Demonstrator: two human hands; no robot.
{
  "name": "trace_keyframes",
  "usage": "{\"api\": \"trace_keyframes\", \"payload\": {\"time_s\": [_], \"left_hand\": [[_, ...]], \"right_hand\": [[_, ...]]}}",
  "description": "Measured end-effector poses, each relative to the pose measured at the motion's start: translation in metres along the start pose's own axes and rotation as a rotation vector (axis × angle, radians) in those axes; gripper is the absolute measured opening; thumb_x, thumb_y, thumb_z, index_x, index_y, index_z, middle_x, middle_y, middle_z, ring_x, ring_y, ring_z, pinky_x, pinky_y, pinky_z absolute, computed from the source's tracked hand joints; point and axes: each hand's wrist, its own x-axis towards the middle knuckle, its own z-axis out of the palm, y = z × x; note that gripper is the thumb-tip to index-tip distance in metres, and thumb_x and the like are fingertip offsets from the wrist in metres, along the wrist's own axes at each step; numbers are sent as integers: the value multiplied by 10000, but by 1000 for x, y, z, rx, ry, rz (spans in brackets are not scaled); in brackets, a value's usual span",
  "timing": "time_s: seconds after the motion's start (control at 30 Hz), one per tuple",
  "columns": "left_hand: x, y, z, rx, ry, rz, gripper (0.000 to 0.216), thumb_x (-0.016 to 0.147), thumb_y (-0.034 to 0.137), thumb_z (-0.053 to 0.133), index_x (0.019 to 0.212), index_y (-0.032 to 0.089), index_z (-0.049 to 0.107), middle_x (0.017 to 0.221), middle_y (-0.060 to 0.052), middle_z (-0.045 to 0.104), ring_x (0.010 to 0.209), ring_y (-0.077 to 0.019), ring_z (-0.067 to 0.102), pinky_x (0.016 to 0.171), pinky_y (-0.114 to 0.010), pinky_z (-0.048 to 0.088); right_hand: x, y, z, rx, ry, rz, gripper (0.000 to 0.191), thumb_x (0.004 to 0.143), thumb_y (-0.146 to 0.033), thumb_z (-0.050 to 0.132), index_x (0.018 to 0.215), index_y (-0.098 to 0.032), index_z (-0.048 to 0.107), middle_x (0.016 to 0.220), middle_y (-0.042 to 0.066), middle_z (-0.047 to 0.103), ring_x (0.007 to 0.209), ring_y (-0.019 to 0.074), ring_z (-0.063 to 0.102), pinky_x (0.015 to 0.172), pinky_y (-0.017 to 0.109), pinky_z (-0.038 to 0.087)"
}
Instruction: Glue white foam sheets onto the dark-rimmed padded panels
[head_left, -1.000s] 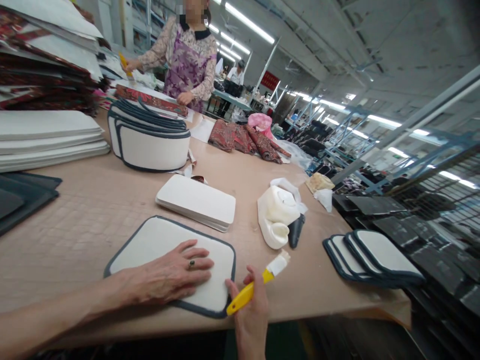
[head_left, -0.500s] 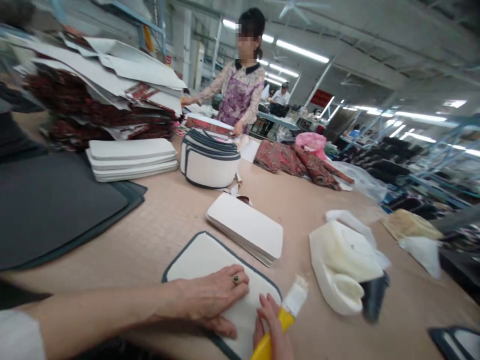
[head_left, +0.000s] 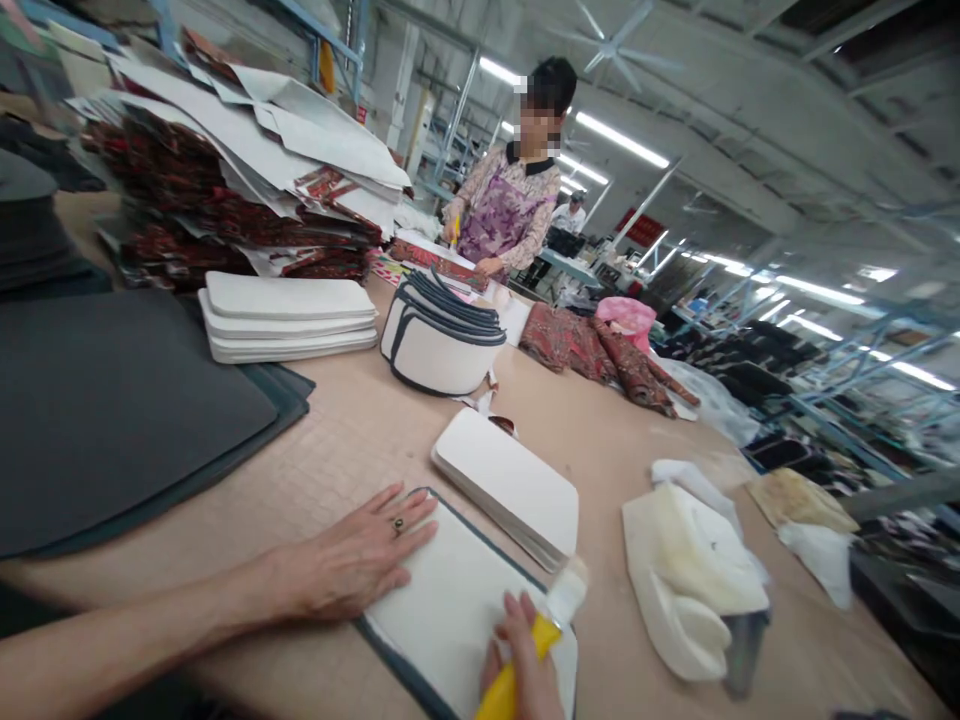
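Note:
My left hand [head_left: 367, 550] lies flat with its fingers spread on the left end of a white rounded panel [head_left: 457, 590]. Under this panel a dark grey sheet [head_left: 397, 665] shows as a border along the edges. My right hand [head_left: 521, 655] is closed around the yellow handle of a paintbrush [head_left: 561, 600], bristles pointing up and away. Its fingertips rest on or just above the panel's right part. Just beyond the panel lies a stack of smaller white rounded boards [head_left: 517, 475].
White boards [head_left: 292, 320] and curved dark-edged panels [head_left: 442, 345] are stacked farther back. Dark sheets [head_left: 127, 400] cover the left. A cut-open white plastic container [head_left: 690, 570] stands right. Patterned fabric [head_left: 570, 340] lies beyond. Across the table a person [head_left: 510, 200] works with a yellow-handled tool.
My left hand has slid left from the panel's middle to its left end, its fingers spreading. My right hand still holds the paintbrush over the right part. The view has shifted slightly.

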Motion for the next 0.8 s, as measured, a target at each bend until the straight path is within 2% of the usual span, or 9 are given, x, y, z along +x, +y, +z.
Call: {"api": "trace_keyframes", "payload": {"time_s": [0.1,0.17,0.23,0.33,0.4,0.47,0.53,0.67,0.8], "left_hand": [[1,-1,6,41,26,8,545,871,231,459,1394,211,307,1467,-102,285,1358,-271,206,1096,-456,180],[2,-7,14,69,43,7,572,884,247,432,1422,214,242,1474,-91,272,1364,-252,189,1105,-442,154],[3,-15,21,99,48,8,602,887,255,418,1439,226,179,1485,-77,248,1368,-241,176,1109,-440,128],[6,-24,24,127,47,12,617,885,266,414,1444,250,151,1495,-52,224,1371,-253,159,1103,-464,118],[10,-19,18,133,33,3,604,865,255,434,1430,239,218,1473,-53,284,1366,-275,166,1097,-488,117],[17,-2,9,125,14,-9,604,821,196,465,1402,195,298,1445,-79,338,1360,-288,182,1100,-495,110],[24,24,3,76,-17,54,636,789,153,486,1397,165,303,1450,-87,328,1361,-269,189,1117,-453,107],[34,68,2,-105,-129,297,692,842,311,537,1433,183,202,1483,-53,257,1363,-208,202,1140,-329,118],[38,71,4,-165,-159,276,661,868,357,520,1430,178,223,1469,-77,279,1354,-212,230,1135,-327,147]], "right_hand": [[12,-44,27,13,-74,-62,435,783,-75,453,1182,-232,524,1185,103,581,1153,248,520,825,350,524],[16,-52,41,8,-110,-78,501,751,-68,468,1231,-214,476,1235,105,553,1202,259,471,871,389,506],[14,-36,40,-12,-100,-81,548,749,-64,466,1282,-184,423,1276,133,520,1215,269,455,880,410,501],[-1,12,17,-95,1,38,553,802,-66,408,1347,-137,348,1303,192,479,1224,279,442,876,420,500],[-12,41,2,-125,40,135,507,830,-68,356,1333,-132,377,1304,197,475,1202,274,466,870,407,501],[-18,58,-5,-126,54,172,484,841,-65,312,1308,-136,416,1301,188,480,1146,258,518,856,383,505],[-21,64,-3,-134,72,172,477,848,-71,298,1302,-141,425,1298,185,481,1114,256,542,846,380,507],[-21,64,4,-139,99,82,462,876,-180,391,1337,-150,382,1288,197,485,1148,300,509,819,399,516],[-22,70,4,-145,100,11,522,878,-248,433,1380,-165,317,1259,192,506,1143,316,505,796,406,523]]}}
